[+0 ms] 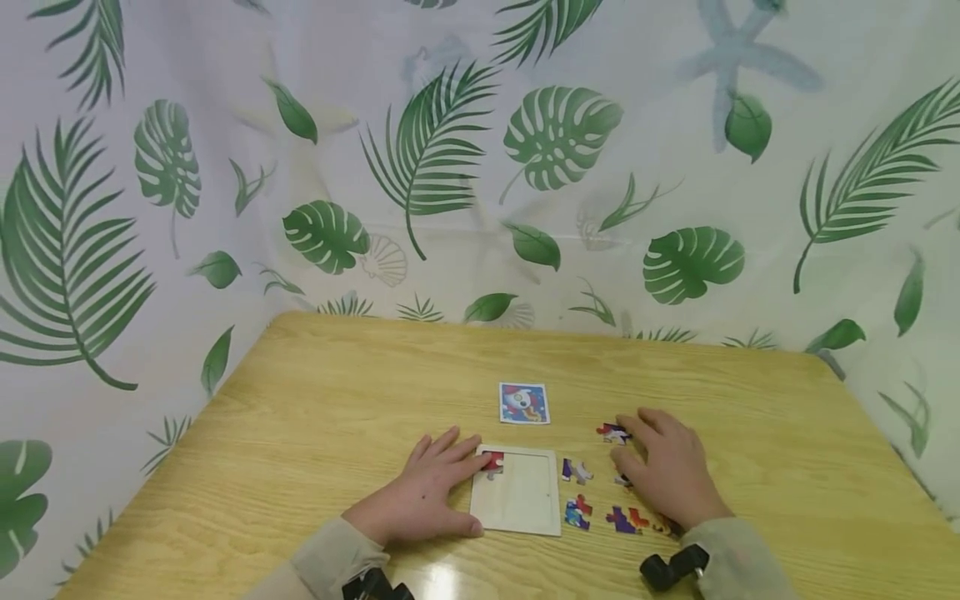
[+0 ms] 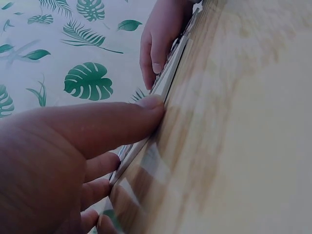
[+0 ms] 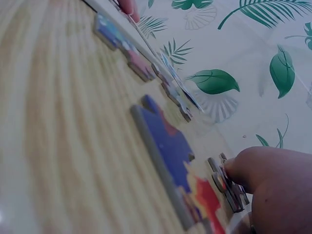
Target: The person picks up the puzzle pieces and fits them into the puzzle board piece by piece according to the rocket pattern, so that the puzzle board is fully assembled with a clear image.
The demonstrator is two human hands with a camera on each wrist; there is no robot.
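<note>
A shallow white puzzle tray [image 1: 525, 493] lies on the table, with one red puzzle piece [image 1: 494, 461] in its upper left corner. My left hand [image 1: 431, 492] rests spread at the tray's left side, fingertips over the upper left corner and thumb at the lower left one. To the right, my right hand [image 1: 670, 467] reaches low over loose pieces, its forefinger at a red and purple puzzle piece [image 1: 612, 432]. In the right wrist view its thumb [image 3: 263, 180] touches a piece on the table. Another piece [image 1: 622, 481] is partly hidden under this hand.
Between tray and right hand lie a purple and white piece [image 1: 577, 471], a blue and red piece [image 1: 578, 512] and a purple and orange piece [image 1: 627, 520]. Behind the tray lies a colourful picture card [image 1: 524, 403]. A leaf-patterned curtain [image 1: 465, 167] hangs behind the wooden table [image 1: 360, 375].
</note>
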